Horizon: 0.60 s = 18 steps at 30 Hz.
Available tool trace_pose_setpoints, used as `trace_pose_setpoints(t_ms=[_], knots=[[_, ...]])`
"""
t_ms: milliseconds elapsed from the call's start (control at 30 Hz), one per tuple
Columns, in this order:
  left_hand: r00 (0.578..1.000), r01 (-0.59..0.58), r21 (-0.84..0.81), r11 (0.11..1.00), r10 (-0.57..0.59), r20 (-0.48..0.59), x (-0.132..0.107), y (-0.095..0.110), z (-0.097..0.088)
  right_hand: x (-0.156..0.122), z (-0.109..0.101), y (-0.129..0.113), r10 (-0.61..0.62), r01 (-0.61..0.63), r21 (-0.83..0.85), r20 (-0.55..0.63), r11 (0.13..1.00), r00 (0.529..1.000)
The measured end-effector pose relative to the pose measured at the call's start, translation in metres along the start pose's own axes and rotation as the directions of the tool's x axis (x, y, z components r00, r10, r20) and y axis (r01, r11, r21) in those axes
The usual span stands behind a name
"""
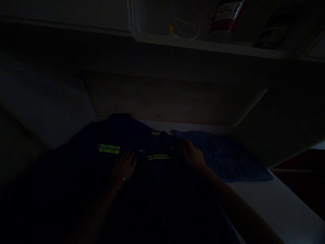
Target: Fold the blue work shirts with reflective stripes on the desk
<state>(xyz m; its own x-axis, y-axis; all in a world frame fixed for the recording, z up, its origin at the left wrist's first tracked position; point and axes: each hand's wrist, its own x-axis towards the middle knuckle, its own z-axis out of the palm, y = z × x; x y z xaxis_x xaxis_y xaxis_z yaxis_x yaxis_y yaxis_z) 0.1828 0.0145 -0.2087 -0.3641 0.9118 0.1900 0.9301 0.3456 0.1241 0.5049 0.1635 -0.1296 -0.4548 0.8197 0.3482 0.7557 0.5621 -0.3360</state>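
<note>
A dark blue work jacket with yellow-green reflective strips lies spread over a white surface, its collar and label toward the back. My left hand rests flat on its chest area, fingers stretched out, between the strips. At the jacket's right shoulder, my right hand is closed, and the fabric seems to be pinched in its fingers. More dark blue clothing with another reflective strip spreads out on the left; in this dim light I cannot tell whether it is a separate garment.
Beside the jacket on the right lies a flat piece of blue cloth. The white surface shows at the lower right. Above hangs a shelf holding a bottle with a red label, a thin white loop and a dark container.
</note>
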Motion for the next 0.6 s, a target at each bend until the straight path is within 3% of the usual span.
trace_pose_setpoints(t_ms=[67,100,233,300,500,600], knots=[[1.0,0.002,-0.005,1.0,-0.002,-0.003,0.0,0.0,0.0,0.008,0.011,0.016,0.057,-0.059,-0.023,-0.091,0.998,0.994],[1.0,0.004,-0.006,1.0,-0.004,-0.004,0.0,0.0,0.0,0.009,0.019,0.022,0.065,-0.069,-0.064,-0.055,0.996,0.996],[1.0,-0.007,0.001,1.0,0.007,-0.001,-0.001,0.0,0.0,-0.004,0.062,0.029,0.067,0.004,-0.251,0.273,0.968,0.96],[1.0,-0.018,-0.002,1.0,0.018,-0.017,-0.002,0.001,0.0,-0.011,0.072,0.025,0.073,0.033,-0.307,0.327,0.951,0.942],[0.993,-0.014,-0.015,1.0,0.013,-0.115,-0.008,0.006,-0.01,-0.031,0.055,0.011,-0.021,0.075,-0.343,0.159,0.936,0.987],[0.985,-0.115,-0.032,0.993,0.11,-0.129,-0.023,0.016,-0.023,-0.053,0.055,0.005,-0.089,0.158,-0.302,0.23,0.94,0.969]])
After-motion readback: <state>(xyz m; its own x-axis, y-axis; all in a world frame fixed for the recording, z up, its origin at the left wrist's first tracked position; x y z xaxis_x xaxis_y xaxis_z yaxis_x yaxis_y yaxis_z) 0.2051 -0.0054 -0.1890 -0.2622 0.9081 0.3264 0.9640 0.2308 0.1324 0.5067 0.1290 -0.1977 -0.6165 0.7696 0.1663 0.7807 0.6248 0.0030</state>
